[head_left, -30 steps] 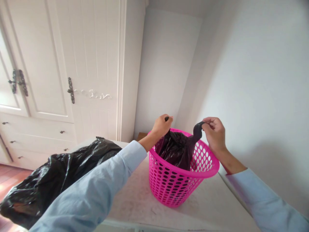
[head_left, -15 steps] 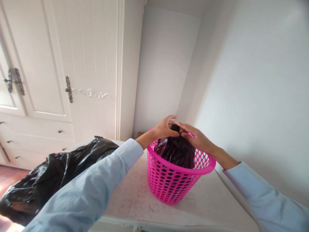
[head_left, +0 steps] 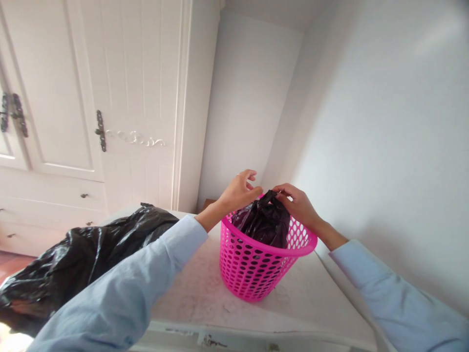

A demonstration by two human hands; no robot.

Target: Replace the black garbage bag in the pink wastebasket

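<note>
A black plastic bag (head_left: 266,225) sits bunched inside a pink perforated basket (head_left: 249,274), its twisted top rising above the rim. My right hand (head_left: 296,203) pinches the bag's top between thumb and fingertips from the right. Just left of that top is my left hand (head_left: 240,191), its thumb stretched out and its fingers curved apart, with nothing seen in it. The thumb tip is close to the plastic; whether it touches I cannot tell. What lies inside the bag is hidden.
The basket stands on a white worn tabletop (head_left: 198,293). Another large black plastic bag (head_left: 88,254) lies at the left, partly behind my left sleeve. A white wardrobe (head_left: 139,88) stands behind, and a pale wall (head_left: 384,122) runs along the right.
My left hand has come away from the bag's top, moving left, and its fingers have opened. My right hand stays at the top, which now looks looser and less knotted.
</note>
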